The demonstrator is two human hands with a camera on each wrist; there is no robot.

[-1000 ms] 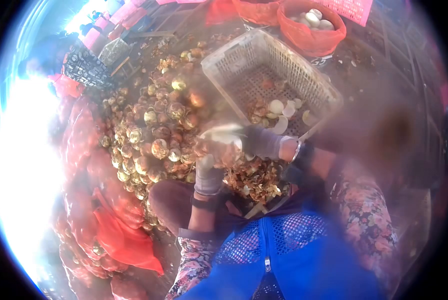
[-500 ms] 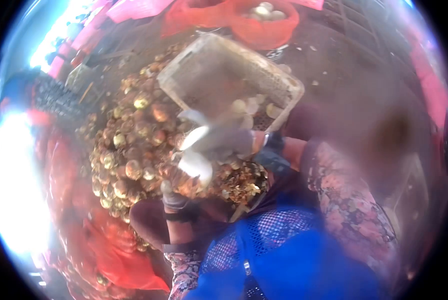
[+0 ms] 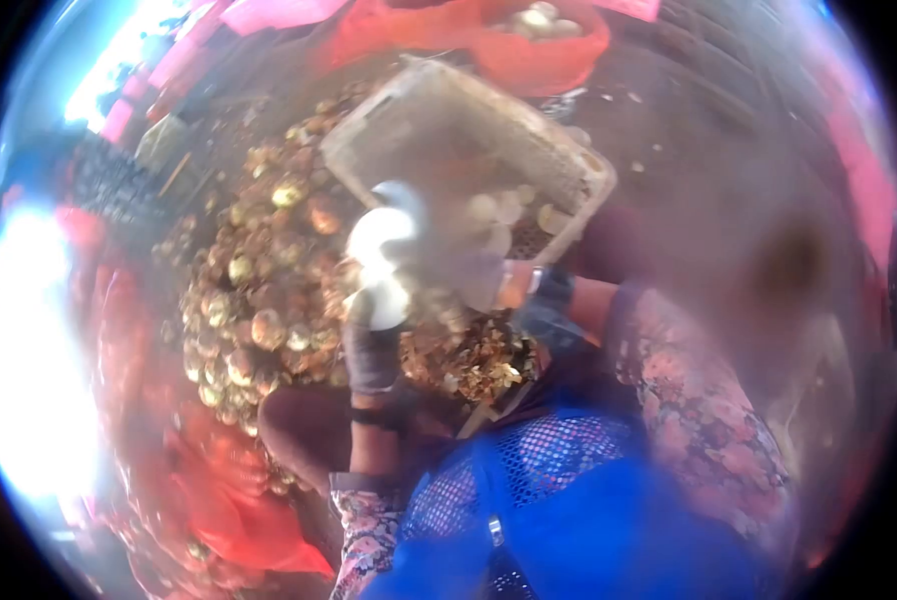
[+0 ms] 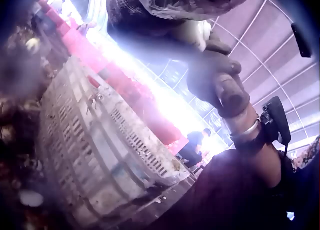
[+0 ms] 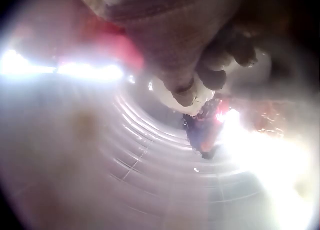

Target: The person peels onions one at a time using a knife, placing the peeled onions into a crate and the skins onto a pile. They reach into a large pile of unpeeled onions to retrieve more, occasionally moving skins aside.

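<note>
Above the pile of brown bulbs, beside the plastic basket | right hand curls round a white peeled bulb | left hand meets it from below; grip too blurred to tell | bulb looks firm, light and wet-slick; best cupped round its middle, not pinched

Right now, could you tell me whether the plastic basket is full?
Nearly empty: the basket holds a few pale peeled pieces at its near end, with bare floor elsewhere.
</note>
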